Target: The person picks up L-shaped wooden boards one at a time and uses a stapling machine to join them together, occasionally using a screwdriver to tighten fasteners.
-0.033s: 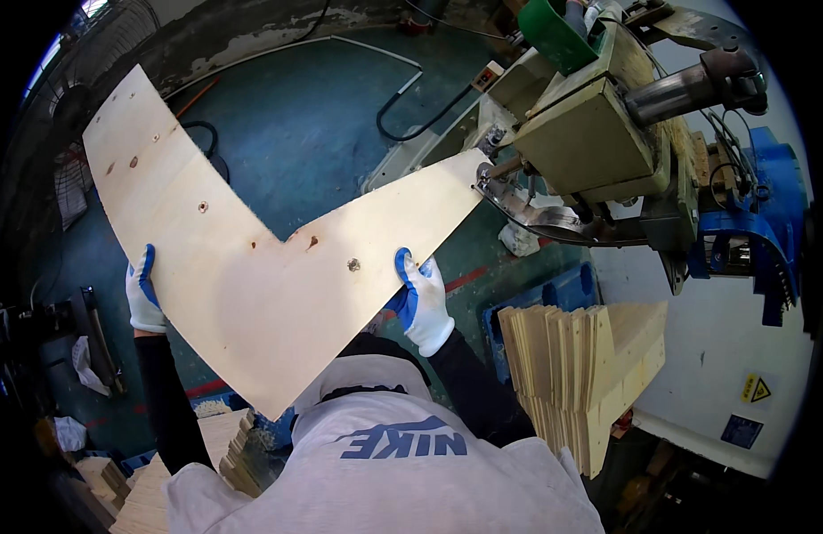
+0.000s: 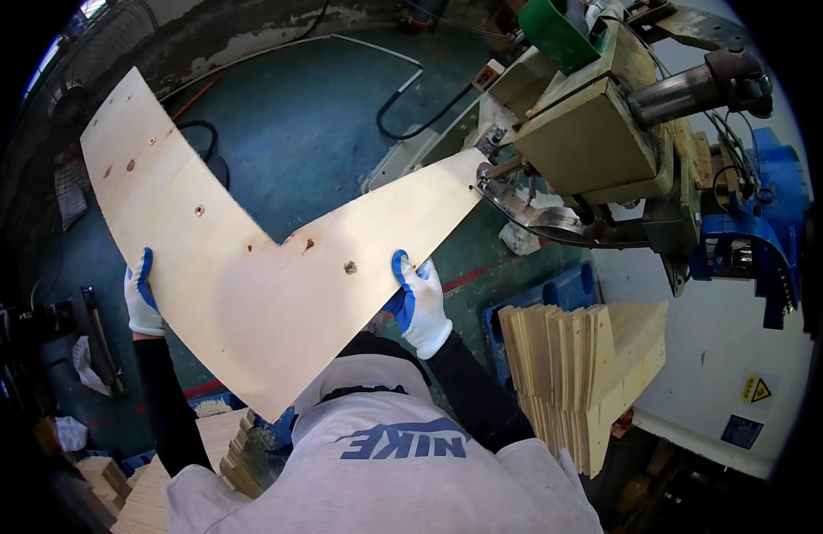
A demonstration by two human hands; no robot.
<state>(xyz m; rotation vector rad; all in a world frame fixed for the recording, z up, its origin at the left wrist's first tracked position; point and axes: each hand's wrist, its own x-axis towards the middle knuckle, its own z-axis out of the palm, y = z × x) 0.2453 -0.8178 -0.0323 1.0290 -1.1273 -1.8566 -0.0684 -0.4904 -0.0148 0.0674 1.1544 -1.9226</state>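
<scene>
A large V-shaped plywood panel [image 2: 251, 311], pale with several knots and small holes, spans the space before my body. My left hand [image 2: 141, 298], in a white glove with blue palm coating, grips its left edge. On the lower right edge my right hand [image 2: 421, 304], gloved alike, pinches the panel with the thumb on top; the fingers underneath are mostly hidden. The panel's right arm ends at the metal working head [image 2: 527, 200] of a grey-green machine [image 2: 589, 138]. Whether the tip sits inside that head or just touches it, I cannot tell.
Many similar plywood pieces stand stacked [image 2: 580, 374] at the right by a blue pallet [image 2: 554, 289]. More cut plywood [image 2: 220, 436] lies lower left. A blue machine part [image 2: 758, 209] is far right, a green bin [image 2: 558, 36] above. A cable [image 2: 420, 133] runs across the floor.
The panel and both hands have shifted very slightly to the left. The tip at the machine stays nearly where it was, and both grips are unchanged.
</scene>
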